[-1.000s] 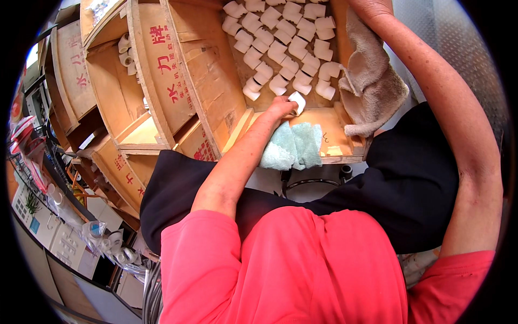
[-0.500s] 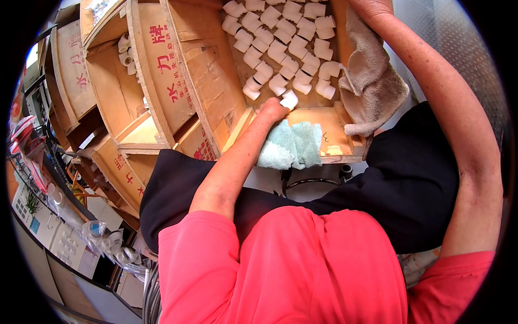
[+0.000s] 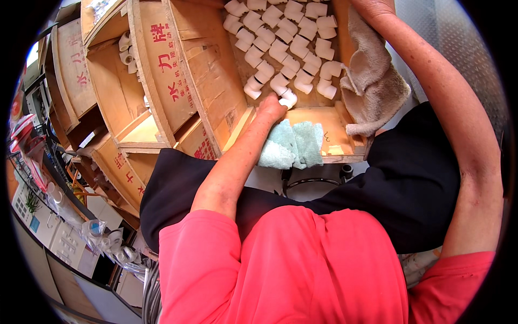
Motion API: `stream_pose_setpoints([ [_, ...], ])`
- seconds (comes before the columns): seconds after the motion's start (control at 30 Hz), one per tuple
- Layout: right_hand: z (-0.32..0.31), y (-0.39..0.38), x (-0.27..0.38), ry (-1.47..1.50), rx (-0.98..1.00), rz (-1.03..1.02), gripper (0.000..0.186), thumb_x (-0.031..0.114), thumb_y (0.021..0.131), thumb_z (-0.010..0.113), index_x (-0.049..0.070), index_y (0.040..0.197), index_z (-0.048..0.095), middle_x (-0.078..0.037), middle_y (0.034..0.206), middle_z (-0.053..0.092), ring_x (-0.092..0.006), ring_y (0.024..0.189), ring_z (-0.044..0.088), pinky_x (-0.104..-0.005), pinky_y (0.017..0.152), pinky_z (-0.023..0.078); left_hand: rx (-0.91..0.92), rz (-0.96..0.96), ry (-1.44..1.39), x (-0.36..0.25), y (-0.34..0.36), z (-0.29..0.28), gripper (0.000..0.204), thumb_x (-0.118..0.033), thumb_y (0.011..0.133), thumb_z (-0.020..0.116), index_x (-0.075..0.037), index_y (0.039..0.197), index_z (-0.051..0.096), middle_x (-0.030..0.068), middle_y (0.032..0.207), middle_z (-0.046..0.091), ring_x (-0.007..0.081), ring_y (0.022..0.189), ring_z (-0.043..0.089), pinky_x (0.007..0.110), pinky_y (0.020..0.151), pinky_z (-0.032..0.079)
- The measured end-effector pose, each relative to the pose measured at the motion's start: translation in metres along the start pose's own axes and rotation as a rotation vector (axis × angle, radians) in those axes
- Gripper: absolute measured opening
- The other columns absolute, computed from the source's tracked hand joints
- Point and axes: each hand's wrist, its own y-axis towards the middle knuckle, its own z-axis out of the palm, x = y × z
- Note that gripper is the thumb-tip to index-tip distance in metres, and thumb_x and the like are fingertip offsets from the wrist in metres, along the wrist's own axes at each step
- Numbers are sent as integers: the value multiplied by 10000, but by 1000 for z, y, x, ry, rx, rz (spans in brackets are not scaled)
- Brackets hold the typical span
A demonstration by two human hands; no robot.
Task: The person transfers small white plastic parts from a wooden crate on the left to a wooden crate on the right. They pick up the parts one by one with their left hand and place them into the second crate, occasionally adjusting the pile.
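Wooden crates at left, grey dimpled surface at upper right.

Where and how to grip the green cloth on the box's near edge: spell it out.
Probably pinch the green cloth by the folds at its right end, coming from above and the right. It drapes softly over the near rim of the wooden box, and the left forearm runs along its left side, crowding that approach.

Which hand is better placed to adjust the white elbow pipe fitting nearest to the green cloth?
Probably the left hand: it holds that elbow fitting, just beyond the green cloth, while the right hand is farther away, at the view's upper edge beside the brown towel.
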Motion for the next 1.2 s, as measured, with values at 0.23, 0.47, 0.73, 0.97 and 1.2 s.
stream_pose_setpoints([
  [0.23, -3, -1, 4, -3, 18, 27, 750, 92, 731, 529, 32, 1426, 252, -327, 1052, 584, -456, 953, 584, -481, 867, 469, 94, -41, 29, 0, -5, -7, 457, -283, 771, 651, -58, 1164, 590, 152, 1224, 599, 312, 1161, 550, 408, 965, 446],
  [0.47, 0, 1, -1, -23, -12, 15, 755, 92, 731, 530, 47, 1431, 253, -326, 1049, 585, -460, 958, 578, -483, 871, 465, 257, 227, 263, -42, -72, -80, 547, -330, 816, 641, 46, 1203, 553, 233, 1227, 579, 322, 1144, 561, 366, 976, 441],
  [0.73, 0, -6, 0, -67, -27, 17, 766, 97, 741, 535, 74, 1444, 232, -312, 1067, 585, -460, 948, 579, -490, 857, 469, 544, 432, -191, -56, -164, -262, 348, -294, 964, 532, -7, 1118, 654, 94, 1026, 693, 143, 938, 651, 267, 845, 506],
  [0.97, -5, -5, -1, -69, -23, 9, 782, 76, 747, 532, 95, 1458, 207, -306, 1140, 555, -465, 957, 569, -484, 856, 471, 209, 684, -906, 60, -159, -381, 324, -276, 977, 484, -4, 989, 659, 144, 948, 698, 214, 893, 676, 345, 834, 544],
  [1.2, 9, 7, -18, -136, -52, -97, 757, 188, 822, 562, 251, 1471, 176, -248, 1134, 609, -446, 977, 600, -490, 866, 481, -502, -66, -1144, 218, -79, -371, 279, -235, 883, 643, -85, 1115, 605, 93, 1052, 669, 197, 931, 649, 345, 827, 532],
])
